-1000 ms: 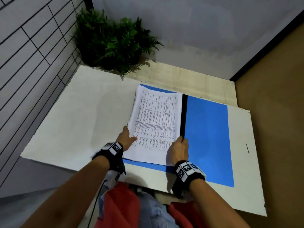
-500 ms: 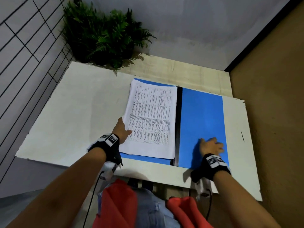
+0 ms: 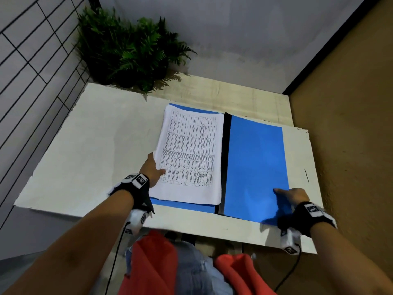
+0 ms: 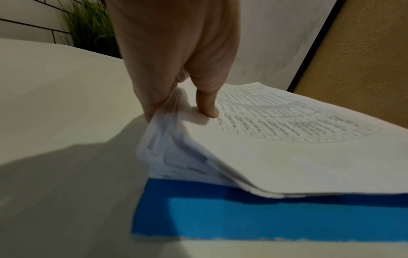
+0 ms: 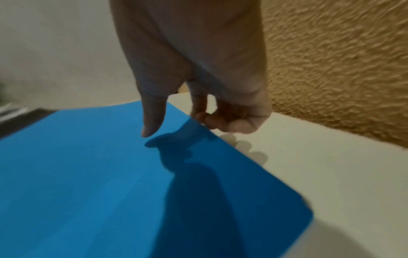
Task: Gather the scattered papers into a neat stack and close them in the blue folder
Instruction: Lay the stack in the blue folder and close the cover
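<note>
The blue folder [image 3: 256, 167] lies open on the white table [image 3: 95, 156], its black spine [image 3: 225, 158] in the middle. A stack of printed papers [image 3: 191, 154] rests on the left flap. My left hand [image 3: 152, 169] grips the stack's left edge, thumb on top and fingers underneath, and that edge is lifted a little [image 4: 176, 139]. My right hand [image 3: 291, 194] is at the right flap's outer edge. Its thumb [image 5: 151, 129] hovers just over the blue flap [image 5: 88, 174], and its curled fingertips [image 5: 212, 120] touch the edge.
A green potted fern [image 3: 127, 54] stands at the table's far left corner against a tiled wall. A rough brown wall [image 3: 350, 124] runs close along the table's right side. The table's near edge [image 3: 212, 228] is just in front of my lap.
My right hand left the papers' lower right corner and crossed the right flap to its outer edge. My left hand stayed on the stack's left edge.
</note>
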Demonstrator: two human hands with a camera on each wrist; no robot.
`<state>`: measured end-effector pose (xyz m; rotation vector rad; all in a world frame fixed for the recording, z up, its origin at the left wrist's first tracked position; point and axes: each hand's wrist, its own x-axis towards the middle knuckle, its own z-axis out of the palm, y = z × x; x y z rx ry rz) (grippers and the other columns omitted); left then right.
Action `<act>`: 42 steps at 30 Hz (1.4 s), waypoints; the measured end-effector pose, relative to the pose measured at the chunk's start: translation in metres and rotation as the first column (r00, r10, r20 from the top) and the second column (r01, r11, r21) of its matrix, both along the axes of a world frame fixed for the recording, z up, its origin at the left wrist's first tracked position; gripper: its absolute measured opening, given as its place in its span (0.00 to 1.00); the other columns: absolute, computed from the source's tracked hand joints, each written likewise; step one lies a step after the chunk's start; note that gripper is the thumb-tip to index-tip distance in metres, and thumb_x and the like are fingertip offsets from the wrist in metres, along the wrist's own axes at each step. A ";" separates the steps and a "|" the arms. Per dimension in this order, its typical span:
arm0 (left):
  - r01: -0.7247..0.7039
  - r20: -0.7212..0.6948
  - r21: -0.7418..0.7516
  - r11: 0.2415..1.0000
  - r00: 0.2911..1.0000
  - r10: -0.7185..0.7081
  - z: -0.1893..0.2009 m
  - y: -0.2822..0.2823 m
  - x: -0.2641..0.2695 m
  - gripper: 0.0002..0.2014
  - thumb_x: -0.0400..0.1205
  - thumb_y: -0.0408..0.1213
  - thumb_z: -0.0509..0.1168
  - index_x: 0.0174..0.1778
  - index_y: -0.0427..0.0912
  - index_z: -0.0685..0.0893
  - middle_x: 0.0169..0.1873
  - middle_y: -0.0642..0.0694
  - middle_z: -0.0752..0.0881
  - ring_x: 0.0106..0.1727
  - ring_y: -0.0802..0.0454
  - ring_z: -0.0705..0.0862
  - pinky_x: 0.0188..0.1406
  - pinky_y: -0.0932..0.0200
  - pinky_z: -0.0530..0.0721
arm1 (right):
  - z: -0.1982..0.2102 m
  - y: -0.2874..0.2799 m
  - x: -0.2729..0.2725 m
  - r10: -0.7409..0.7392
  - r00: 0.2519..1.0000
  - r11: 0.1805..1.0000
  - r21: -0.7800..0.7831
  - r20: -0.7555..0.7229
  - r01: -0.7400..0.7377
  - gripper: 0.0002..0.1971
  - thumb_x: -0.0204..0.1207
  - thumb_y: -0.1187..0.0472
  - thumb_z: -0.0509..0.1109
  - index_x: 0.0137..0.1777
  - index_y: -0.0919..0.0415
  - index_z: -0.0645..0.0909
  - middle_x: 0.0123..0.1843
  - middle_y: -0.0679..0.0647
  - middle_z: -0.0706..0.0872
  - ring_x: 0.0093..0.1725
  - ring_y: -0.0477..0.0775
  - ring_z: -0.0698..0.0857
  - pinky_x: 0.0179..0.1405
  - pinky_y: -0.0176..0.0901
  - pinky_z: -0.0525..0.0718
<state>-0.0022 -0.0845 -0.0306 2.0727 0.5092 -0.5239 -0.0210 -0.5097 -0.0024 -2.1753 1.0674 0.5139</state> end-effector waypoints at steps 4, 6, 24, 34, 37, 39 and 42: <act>0.001 0.011 0.004 1.000 1.000 -0.001 0.001 0.000 -0.001 0.34 0.77 0.28 0.66 0.76 0.35 0.55 0.70 0.31 0.74 0.68 0.34 0.75 0.64 0.48 0.73 | 0.045 -0.007 -0.003 -0.017 0.974 0.927 0.368 0.225 -0.068 0.05 0.75 0.68 0.68 0.49 0.67 0.81 0.60 0.67 0.85 0.34 0.55 0.90 0.33 0.45 0.89; -0.005 0.007 0.005 1.000 1.000 0.005 0.001 0.000 -0.001 0.35 0.77 0.29 0.66 0.76 0.36 0.55 0.68 0.31 0.75 0.66 0.34 0.76 0.62 0.48 0.74 | 0.080 0.005 -0.003 -0.024 0.951 0.804 0.571 0.308 -0.165 0.11 0.77 0.61 0.65 0.57 0.63 0.81 0.55 0.58 0.89 0.45 0.56 0.91 0.36 0.40 0.90; -0.164 -0.229 -0.652 0.740 0.973 0.014 0.017 0.030 -0.001 0.47 0.63 0.80 0.43 0.74 0.56 0.68 0.73 0.55 0.73 0.72 0.50 0.74 0.75 0.46 0.68 | -0.015 0.240 -0.002 0.980 0.198 0.198 -0.030 -0.006 -0.980 0.31 0.80 0.40 0.53 0.81 0.39 0.48 0.85 0.43 0.37 0.82 0.62 0.31 0.68 0.85 0.35; 0.128 -0.082 0.288 0.949 0.991 -0.109 0.004 0.008 0.007 0.39 0.79 0.38 0.64 0.78 0.32 0.45 0.75 0.30 0.58 0.74 0.30 0.60 0.73 0.43 0.64 | -0.020 0.221 0.015 0.677 0.731 0.725 -0.251 0.090 -0.641 0.34 0.77 0.67 0.60 0.81 0.56 0.51 0.84 0.61 0.48 0.82 0.66 0.50 0.76 0.67 0.57; 0.101 -0.070 0.236 0.966 0.994 -0.086 0.002 -0.002 0.012 0.33 0.79 0.35 0.63 0.76 0.31 0.54 0.74 0.30 0.60 0.74 0.30 0.62 0.73 0.44 0.63 | -0.019 0.215 0.022 0.312 0.940 0.950 -0.061 0.139 -0.307 0.26 0.82 0.63 0.56 0.78 0.68 0.54 0.78 0.70 0.61 0.75 0.70 0.63 0.70 0.58 0.67; 0.097 -0.065 0.208 0.973 0.994 -0.085 0.002 -0.006 0.013 0.30 0.79 0.35 0.62 0.75 0.33 0.57 0.73 0.31 0.62 0.72 0.30 0.62 0.73 0.44 0.64 | -0.023 0.212 0.029 0.257 0.962 0.966 0.015 0.090 -0.259 0.24 0.83 0.61 0.56 0.75 0.71 0.59 0.74 0.72 0.65 0.73 0.72 0.67 0.68 0.57 0.69; 0.091 -0.050 0.173 0.981 0.995 -0.084 -0.004 -0.004 0.014 0.28 0.80 0.34 0.61 0.75 0.38 0.60 0.73 0.33 0.63 0.72 0.30 0.63 0.73 0.44 0.65 | -0.029 0.202 0.040 0.172 0.976 0.969 0.158 0.134 -0.192 0.24 0.81 0.61 0.60 0.73 0.71 0.62 0.69 0.70 0.74 0.67 0.69 0.75 0.64 0.55 0.74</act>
